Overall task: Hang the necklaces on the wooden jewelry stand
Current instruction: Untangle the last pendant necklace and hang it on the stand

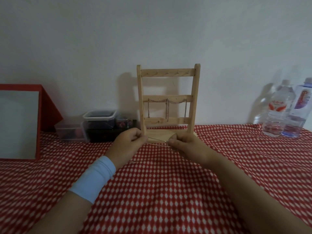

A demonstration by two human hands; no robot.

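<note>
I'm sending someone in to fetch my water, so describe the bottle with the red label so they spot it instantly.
Start at the wooden jewelry stand against the wall, then look far right to two clear plastic bottles. Yours is the left bottle, with a red-orange label; the right bottle wears purple.

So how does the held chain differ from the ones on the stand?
The held chain stretches nearly level between left hand and right hand; the hung chains drape and dangle. The held chain sits low before the stand; the hung chains hang from its middle bar. Both look silvery.
</note>
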